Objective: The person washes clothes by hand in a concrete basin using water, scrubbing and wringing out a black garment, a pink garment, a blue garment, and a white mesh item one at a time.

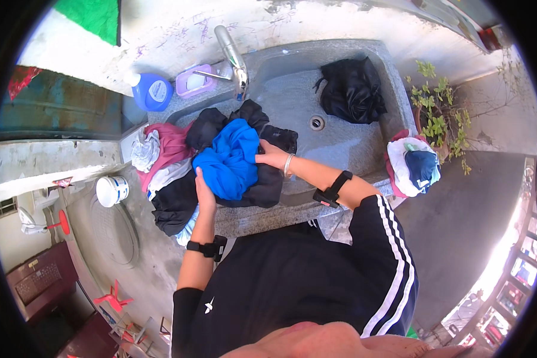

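A bunched blue cloth garment [230, 158] lies on top of black clothes [258, 188] at the left part of the stone sink. My left hand [205, 192] holds its near left side, with the fingers partly hidden against the fabric. From the right, my right hand [272, 156] grips the same garment, its fingertips tucked behind a fold. Pink cloth [172, 146] and a white-grey bundle [145, 151] are heaped left of the garment. More dark cloth [174, 207] hangs over the sink's near left edge.
The grey sink [286, 110] has a drain [317, 123] and a chrome faucet [232, 56]. A black wet bundle [353, 89] lies at its far right. Behind the clothes stand a blue detergent bottle [151, 92] and a purple soap dish [195, 81]. Folded clothes [413, 164] rest on the right rim, near a potted plant [438, 110].
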The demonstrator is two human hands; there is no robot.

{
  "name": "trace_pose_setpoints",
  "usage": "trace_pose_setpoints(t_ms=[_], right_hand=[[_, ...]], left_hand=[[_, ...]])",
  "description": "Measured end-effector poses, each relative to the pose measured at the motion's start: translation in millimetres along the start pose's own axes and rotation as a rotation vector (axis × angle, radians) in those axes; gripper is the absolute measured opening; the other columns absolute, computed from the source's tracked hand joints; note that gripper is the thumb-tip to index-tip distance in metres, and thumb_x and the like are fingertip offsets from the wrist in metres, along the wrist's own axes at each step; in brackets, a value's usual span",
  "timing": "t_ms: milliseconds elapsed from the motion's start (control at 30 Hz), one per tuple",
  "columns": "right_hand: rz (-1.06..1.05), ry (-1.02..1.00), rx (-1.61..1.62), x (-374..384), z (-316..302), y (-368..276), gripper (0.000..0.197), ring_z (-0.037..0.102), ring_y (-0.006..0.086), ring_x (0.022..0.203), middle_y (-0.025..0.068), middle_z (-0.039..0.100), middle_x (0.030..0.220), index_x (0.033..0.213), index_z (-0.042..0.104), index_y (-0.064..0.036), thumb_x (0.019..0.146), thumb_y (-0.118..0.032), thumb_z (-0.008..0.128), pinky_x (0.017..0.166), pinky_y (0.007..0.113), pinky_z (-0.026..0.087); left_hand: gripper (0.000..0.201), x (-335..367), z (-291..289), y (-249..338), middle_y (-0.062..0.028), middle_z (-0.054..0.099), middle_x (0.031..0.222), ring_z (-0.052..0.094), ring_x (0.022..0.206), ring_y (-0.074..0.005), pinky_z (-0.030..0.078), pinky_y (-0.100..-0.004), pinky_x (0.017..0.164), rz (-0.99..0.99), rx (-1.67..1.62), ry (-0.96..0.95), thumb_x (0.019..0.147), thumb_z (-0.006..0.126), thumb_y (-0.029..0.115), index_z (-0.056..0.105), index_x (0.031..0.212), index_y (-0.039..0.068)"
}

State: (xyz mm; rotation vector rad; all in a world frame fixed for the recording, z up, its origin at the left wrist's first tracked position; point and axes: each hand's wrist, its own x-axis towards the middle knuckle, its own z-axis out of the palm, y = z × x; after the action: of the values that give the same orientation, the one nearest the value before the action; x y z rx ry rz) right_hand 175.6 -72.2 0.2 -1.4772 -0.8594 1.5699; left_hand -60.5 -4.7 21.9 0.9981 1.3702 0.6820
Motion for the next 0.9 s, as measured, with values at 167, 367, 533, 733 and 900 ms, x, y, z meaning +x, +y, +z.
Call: trace_pose_setpoints(t_ms=[167,367,533,733,900], right_hand=[[-0.093,0.455,0.112,-18,7,-22,0.049,0.058,0.0197,0.076,0.0139,0.061,0.084,0.099,0.054,0.0068,0.059,-0.019,0.066,0.070,0.030,0.046],[-0.294,0.662,-0.115,-82,-97,-72,0.027,0.053,0.0102,0.058,0.0045,0.059,0.067,0.085,0.060,0.0025,0.061,-0.012,0.063,0.053,0.026,0.044],[-0.152,1.192,-0.984,-138,-177,-75,0.043,0.055,0.0302,0.086,0.0154,0.057,0.094,0.105,0.055,-0.0045,0.064,-0.014,0.063,0.077,0.039,0.044],[-0.363,0.921,-1.283,-103,-116,-65,0.045,0.049,0.0322,0.100,0.0157,0.049,0.111,0.110,0.053,-0.0122,0.065,-0.010,0.060,0.088,0.044,0.038],[-0.444,0.534,-1.428,-33,-52,-10,0.038,0.048,0.0308,0.102,0.0150,0.049,0.114,0.104,0.056,-0.0135,0.066,-0.010,0.059,0.090,0.050,0.034]], left_hand=[[0.065,-18,37,34,-0.0136,0.045,0.124,0.047,0.111,-0.0241,0.036,-0.0361,0.094,-0.178,-0.309,-0.236,0.088,0.033,0.053,0.033,0.128,0.001],[0.057,-25,129,14,-0.0088,0.042,0.129,0.041,0.117,-0.0222,0.031,-0.0390,0.098,-0.247,-0.346,-0.589,0.091,0.029,0.048,0.031,0.130,0.007],[0.055,-48,183,50,-0.0096,0.041,0.125,0.042,0.111,-0.0243,0.036,-0.0363,0.092,0.206,0.156,-0.674,0.085,0.053,0.032,0.030,0.127,0.006],[0.047,-27,131,25,-0.0099,0.047,0.118,0.046,0.106,-0.0245,0.038,-0.0352,0.089,0.302,0.238,-0.503,0.080,0.061,0.024,0.043,0.117,0.003],[0.033,-11,71,36,-0.0042,0.054,0.105,0.051,0.095,-0.0155,0.040,-0.0297,0.083,0.283,0.053,-0.363,0.081,0.060,0.020,0.051,0.109,0.005]])
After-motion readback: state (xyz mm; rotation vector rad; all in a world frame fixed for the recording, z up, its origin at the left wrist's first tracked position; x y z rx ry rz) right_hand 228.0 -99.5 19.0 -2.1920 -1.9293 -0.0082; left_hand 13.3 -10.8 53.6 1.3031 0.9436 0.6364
